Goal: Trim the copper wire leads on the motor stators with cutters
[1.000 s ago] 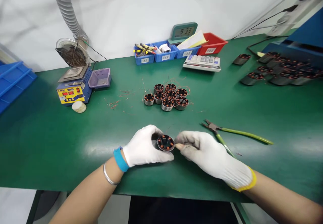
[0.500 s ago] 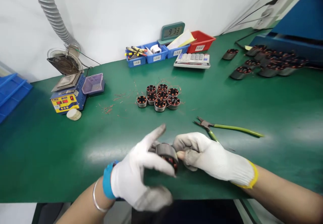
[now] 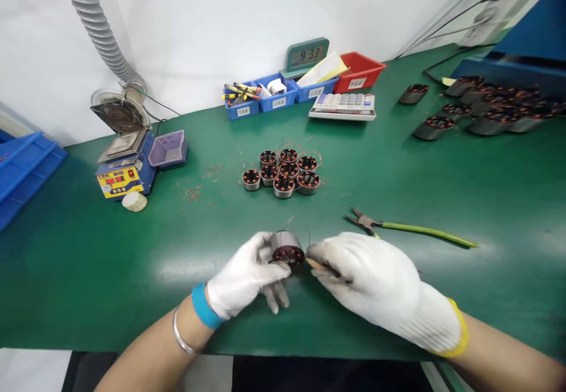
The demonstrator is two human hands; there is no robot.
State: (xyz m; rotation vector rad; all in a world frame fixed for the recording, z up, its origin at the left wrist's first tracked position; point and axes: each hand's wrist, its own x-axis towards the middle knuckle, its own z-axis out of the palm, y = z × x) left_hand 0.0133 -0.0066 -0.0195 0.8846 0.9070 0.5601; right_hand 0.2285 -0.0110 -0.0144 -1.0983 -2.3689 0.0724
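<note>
Both my hands wear white gloves near the front edge of the green table [image 3: 88,262]. My left hand [image 3: 247,274] is closed round a small motor stator [image 3: 287,249] with a metal shell and copper windings, tilted toward me. My right hand [image 3: 367,277] is pinched at the stator's right side, fingertips touching its rim; thin copper wire ends stick up there. What the pinch holds is too small to make out.
A cluster of several stators [image 3: 283,173] sits mid-table among wire clippings. Green-handled cutters [image 3: 411,228] lie to the right. More stators [image 3: 481,118] are at far right. A solder pot [image 3: 124,162], blue bins [image 3: 260,100], red bin [image 3: 360,71], calculator [image 3: 342,106] and clock [image 3: 307,56] stand behind.
My left hand lowered its raised forefinger and closed round the stator again, which now tilts with its windings facing me. My right hand shifted slightly over its right side.
</note>
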